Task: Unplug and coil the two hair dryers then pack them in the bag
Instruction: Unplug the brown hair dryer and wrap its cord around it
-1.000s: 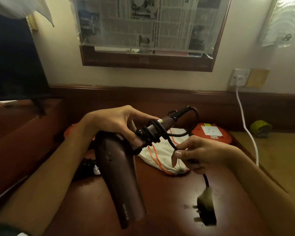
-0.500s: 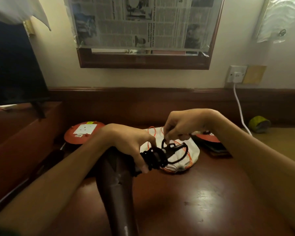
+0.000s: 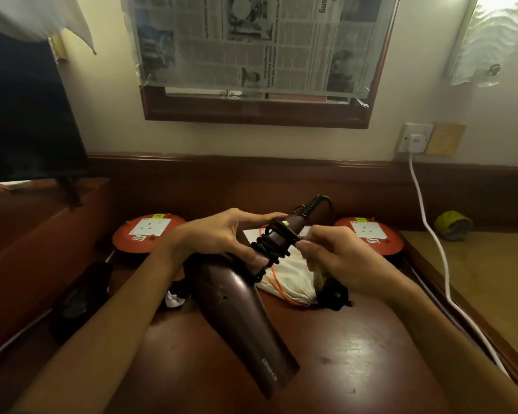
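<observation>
The left hand [image 3: 222, 234] curls thumb and fingers round the handle of the maroon hair dryer [image 3: 237, 309], pinning the black cord [image 3: 271, 246] wound there. The right hand [image 3: 338, 258] pinches the cord's loose end just beside the coil; the black plug [image 3: 334, 295] shows below its palm. The dryer's barrel slants toward the near edge above the wooden desk [image 3: 356, 354]. Behind the hands lies the white drawstring bag [image 3: 290, 282], between two red socket reels [image 3: 148, 233] [image 3: 370, 236]. A white cable [image 3: 437, 249] runs along the desk's right edge.
</observation>
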The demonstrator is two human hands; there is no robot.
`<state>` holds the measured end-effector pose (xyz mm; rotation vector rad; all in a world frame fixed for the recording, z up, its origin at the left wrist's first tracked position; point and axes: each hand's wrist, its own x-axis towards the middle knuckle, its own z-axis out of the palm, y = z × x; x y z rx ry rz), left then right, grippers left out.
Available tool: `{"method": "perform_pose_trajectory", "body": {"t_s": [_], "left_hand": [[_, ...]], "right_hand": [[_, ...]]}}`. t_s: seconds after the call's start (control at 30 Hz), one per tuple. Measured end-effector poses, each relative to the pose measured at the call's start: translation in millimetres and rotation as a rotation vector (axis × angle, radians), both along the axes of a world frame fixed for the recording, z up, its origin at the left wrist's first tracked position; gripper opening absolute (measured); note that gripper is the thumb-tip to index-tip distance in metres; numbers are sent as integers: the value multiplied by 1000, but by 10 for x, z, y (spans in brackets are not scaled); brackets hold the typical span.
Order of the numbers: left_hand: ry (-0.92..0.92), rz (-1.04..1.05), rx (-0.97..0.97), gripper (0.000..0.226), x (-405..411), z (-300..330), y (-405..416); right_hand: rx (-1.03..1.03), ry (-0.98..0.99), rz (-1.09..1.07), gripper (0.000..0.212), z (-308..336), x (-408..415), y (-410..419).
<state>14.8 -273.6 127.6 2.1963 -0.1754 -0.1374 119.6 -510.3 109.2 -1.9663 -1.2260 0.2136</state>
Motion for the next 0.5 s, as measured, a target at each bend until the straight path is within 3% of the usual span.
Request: {"method": "perform_pose_trajectory", "body": {"t_s": [0.13,0.3,0.43,0.5], "left_hand": [[24,-35,-137,87,-95,-101,-41],[-2,-66,-240,89,-217,-199,-111],[-40,-51,-275,90,-275,-254,-126],[-51,-31,-307,91,-294,-292,-163]], "right_hand": [[109,131,10,22,-239,132,-172],[172,93,-37,19,-385,159,-203],[70,21,-179,32,-448,207,-209],[-12,158,-179,46,-512,194,-205]]}}
